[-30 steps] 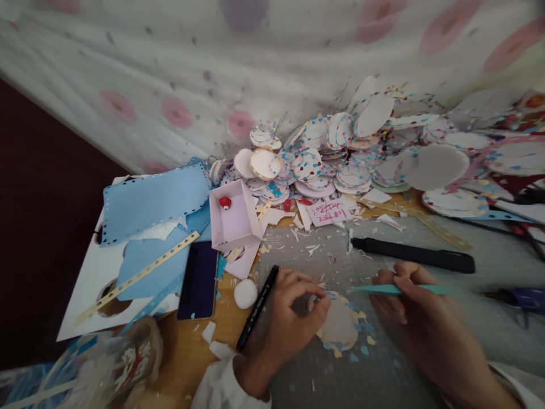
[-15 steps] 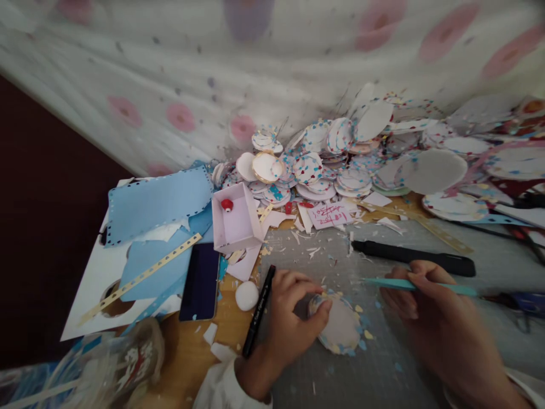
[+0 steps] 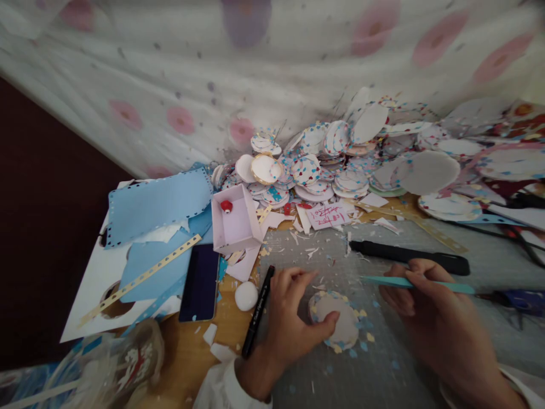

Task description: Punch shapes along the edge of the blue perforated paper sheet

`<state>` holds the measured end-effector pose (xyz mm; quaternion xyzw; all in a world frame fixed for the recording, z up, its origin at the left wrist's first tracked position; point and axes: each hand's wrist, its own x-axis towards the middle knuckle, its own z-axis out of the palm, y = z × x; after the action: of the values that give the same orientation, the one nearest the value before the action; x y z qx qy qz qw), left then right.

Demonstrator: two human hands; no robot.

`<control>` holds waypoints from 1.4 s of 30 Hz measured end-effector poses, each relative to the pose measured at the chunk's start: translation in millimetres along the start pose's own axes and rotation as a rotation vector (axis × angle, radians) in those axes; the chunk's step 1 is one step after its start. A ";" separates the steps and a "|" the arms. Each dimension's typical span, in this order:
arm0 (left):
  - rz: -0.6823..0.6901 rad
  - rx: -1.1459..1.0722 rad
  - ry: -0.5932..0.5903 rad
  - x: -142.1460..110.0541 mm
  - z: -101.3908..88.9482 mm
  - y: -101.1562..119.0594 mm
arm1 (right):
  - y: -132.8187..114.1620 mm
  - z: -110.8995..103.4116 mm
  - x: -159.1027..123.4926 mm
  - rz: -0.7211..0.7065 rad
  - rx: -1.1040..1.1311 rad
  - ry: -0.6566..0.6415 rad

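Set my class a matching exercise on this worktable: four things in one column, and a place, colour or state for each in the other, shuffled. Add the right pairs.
Things
1. teal tool
2. paper circle
3. phone
4. pale pink box

Descriptions
A. lying flat, its screen dark
B. with a small red piece inside
C. held in the right hand
D. on the grey mat, edged with blue and yellow bits

Right pairs: 1-C, 2-D, 3-A, 4-B
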<state>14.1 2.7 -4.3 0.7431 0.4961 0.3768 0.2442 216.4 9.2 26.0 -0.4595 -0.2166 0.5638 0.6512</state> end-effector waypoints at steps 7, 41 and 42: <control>-0.073 -0.294 0.191 1.7 -6.1 -0.8 | 1.8 -3.3 0.4 -0.002 0.023 -0.007; -0.456 -0.978 0.142 3.4 7.0 -14.6 | -21.5 -12.1 19.7 -0.229 -0.497 0.029; -0.469 -0.996 0.153 4.6 6.5 -13.2 | -26.5 -10.1 21.1 -0.239 -0.522 0.013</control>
<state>13.0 12.2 -16.5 0.3779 0.4263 0.5542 0.6068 244.4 26.8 38.5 -0.5866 -0.4027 0.4053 0.5740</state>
